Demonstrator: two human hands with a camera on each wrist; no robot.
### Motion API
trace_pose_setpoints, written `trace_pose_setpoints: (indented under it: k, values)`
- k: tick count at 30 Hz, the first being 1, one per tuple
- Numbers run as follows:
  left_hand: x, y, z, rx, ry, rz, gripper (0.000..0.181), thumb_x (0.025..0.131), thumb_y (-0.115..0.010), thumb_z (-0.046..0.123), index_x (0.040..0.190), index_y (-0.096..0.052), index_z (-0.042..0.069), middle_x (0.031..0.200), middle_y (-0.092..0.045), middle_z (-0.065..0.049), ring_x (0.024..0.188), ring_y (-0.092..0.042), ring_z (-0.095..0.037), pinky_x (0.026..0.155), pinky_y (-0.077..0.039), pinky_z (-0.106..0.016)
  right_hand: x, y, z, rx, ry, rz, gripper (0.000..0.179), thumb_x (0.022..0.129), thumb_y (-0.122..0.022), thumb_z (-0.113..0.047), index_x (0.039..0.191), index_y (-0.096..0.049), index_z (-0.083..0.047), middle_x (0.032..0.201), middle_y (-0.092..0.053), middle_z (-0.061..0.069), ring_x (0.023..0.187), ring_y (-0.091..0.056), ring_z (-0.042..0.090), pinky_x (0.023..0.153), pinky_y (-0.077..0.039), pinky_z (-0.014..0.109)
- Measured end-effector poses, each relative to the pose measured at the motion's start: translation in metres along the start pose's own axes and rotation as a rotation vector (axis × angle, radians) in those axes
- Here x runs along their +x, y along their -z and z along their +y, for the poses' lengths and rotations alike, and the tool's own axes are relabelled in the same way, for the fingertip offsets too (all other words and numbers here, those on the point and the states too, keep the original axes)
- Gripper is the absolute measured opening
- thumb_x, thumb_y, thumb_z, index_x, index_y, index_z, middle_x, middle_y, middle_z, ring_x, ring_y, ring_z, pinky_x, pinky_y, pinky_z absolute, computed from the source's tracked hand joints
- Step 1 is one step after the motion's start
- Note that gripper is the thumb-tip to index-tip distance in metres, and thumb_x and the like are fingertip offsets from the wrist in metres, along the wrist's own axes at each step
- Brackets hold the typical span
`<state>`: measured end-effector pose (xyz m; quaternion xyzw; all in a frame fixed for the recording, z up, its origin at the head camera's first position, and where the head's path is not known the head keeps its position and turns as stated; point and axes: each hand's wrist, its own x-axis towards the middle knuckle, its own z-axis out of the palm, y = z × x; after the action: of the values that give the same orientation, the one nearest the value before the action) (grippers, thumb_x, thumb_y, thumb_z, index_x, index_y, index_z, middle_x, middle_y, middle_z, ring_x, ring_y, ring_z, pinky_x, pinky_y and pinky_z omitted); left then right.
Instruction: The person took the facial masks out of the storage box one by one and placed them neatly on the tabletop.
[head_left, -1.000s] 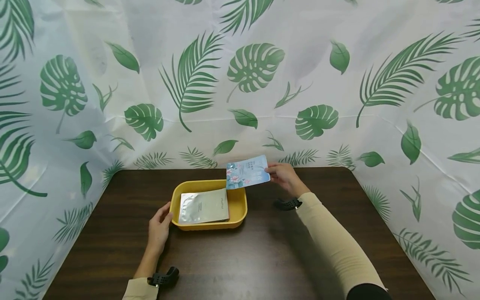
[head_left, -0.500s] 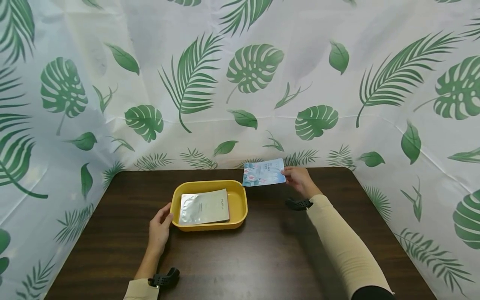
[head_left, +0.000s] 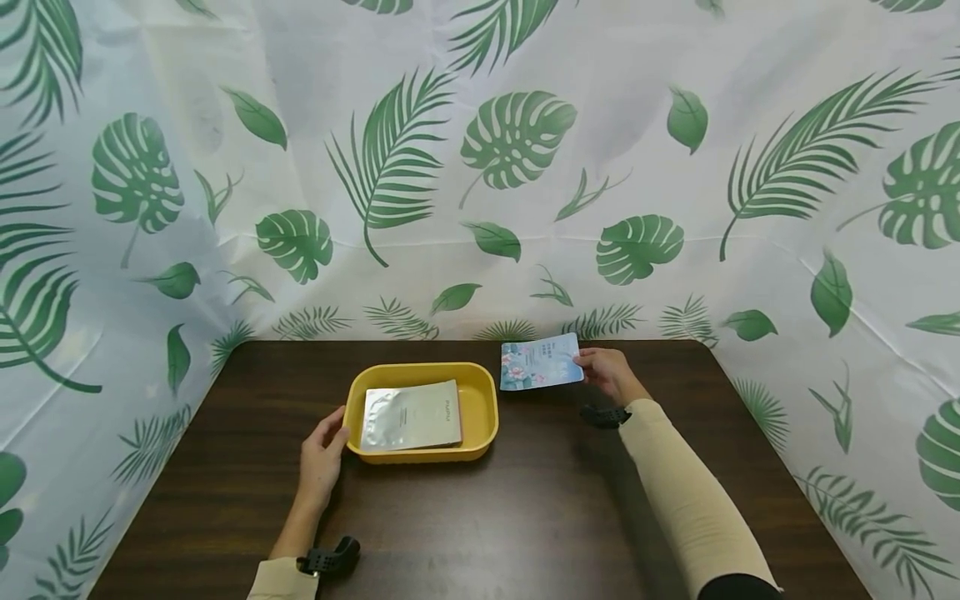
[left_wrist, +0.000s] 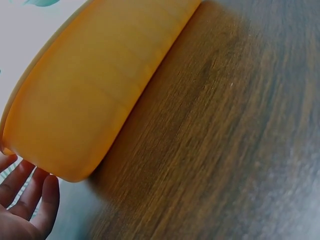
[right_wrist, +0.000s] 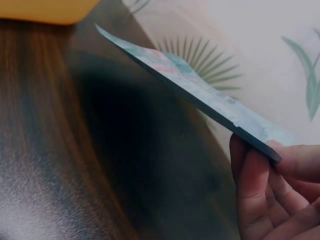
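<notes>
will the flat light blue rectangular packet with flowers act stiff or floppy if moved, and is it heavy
The blue packet looks fairly stiff but bendable: held at one end by the right hand, it spans out with only a slight curve. It is probably light, since a pinch at its edge supports it. Being flat, it seems unlikely to roll.

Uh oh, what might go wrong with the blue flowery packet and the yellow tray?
The blue packet might slip and drop, since the right hand pinches it at just one end above the table. The yellow tray might slide if the left hand, touching its end, pushes.
</notes>
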<state>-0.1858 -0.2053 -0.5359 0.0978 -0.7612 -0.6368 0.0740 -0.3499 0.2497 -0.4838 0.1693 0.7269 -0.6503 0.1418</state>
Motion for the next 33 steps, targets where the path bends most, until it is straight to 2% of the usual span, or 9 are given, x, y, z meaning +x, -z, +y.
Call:
trace_pose_setpoints:
  k: [9,14,18,23,29,33]
  values:
    - [0.003,-0.002,-0.002,0.003,-0.010,0.004,0.042,0.103,-0.048,0.014,0.143,-0.046,0.003,0.147,-0.047,-0.017,0.113,-0.050,-0.010,0.082,-0.043,-0.003,0.007,0.000,0.017,-0.054,0.029,0.025,0.037,0.096,-0.057,-0.005,0.130,-0.052,0.009,0.084,-0.061,-0.002,0.070,-0.059,0.008,0.065,-0.051,0.023]
    - [0.006,-0.001,0.000,-0.012,-0.012,0.011,0.041,0.102,-0.049,0.013,0.142,-0.047,0.003,0.146,-0.048,-0.017,0.115,-0.050,-0.014,0.081,-0.043,-0.003,0.009,-0.004,0.020,-0.139,0.070,0.117,0.035,0.095,-0.058,-0.005,0.126,-0.056,0.010,0.103,-0.061,0.009,0.074,-0.058,0.010,0.063,-0.051,0.023]
    - [0.004,-0.001,0.000,-0.010,-0.004,-0.001,0.042,0.103,-0.048,0.013,0.143,-0.046,0.003,0.147,-0.047,-0.017,0.120,-0.049,-0.021,0.082,-0.043,-0.003,0.011,-0.005,0.023,-0.214,0.063,0.178,0.033,0.093,-0.059,-0.005,0.122,-0.060,0.011,0.111,-0.061,0.018,0.076,-0.059,0.014,0.062,-0.052,0.025]
    - [0.001,0.000,-0.002,-0.012,0.013,-0.004,0.042,0.103,-0.048,0.014,0.143,-0.046,0.003,0.148,-0.046,-0.016,0.124,-0.047,-0.024,0.082,-0.042,-0.002,0.012,-0.004,0.027,-0.259,0.055,0.212,0.029,0.092,-0.057,-0.003,0.118,-0.063,0.010,0.108,-0.064,0.019,0.074,-0.061,0.016,0.060,-0.054,0.025]
    - [0.004,0.000,-0.002,-0.029,0.004,-0.002,0.042,0.103,-0.047,0.014,0.143,-0.045,0.003,0.149,-0.045,-0.016,0.125,-0.046,-0.025,0.083,-0.042,-0.002,0.009,-0.001,0.028,-0.233,0.069,0.202,0.029,0.093,-0.055,-0.001,0.117,-0.062,0.012,0.101,-0.067,0.018,0.073,-0.064,0.016,0.065,-0.058,0.029]
    - [0.003,0.002,-0.003,-0.023,0.006,-0.003,0.042,0.103,-0.046,0.015,0.144,-0.044,0.004,0.150,-0.044,-0.016,0.127,-0.046,-0.025,0.082,-0.041,-0.001,0.006,0.000,0.025,-0.206,0.064,0.187,0.029,0.096,-0.052,-0.003,0.118,-0.061,0.014,0.088,-0.068,0.013,0.070,-0.065,0.016,0.066,-0.058,0.029]
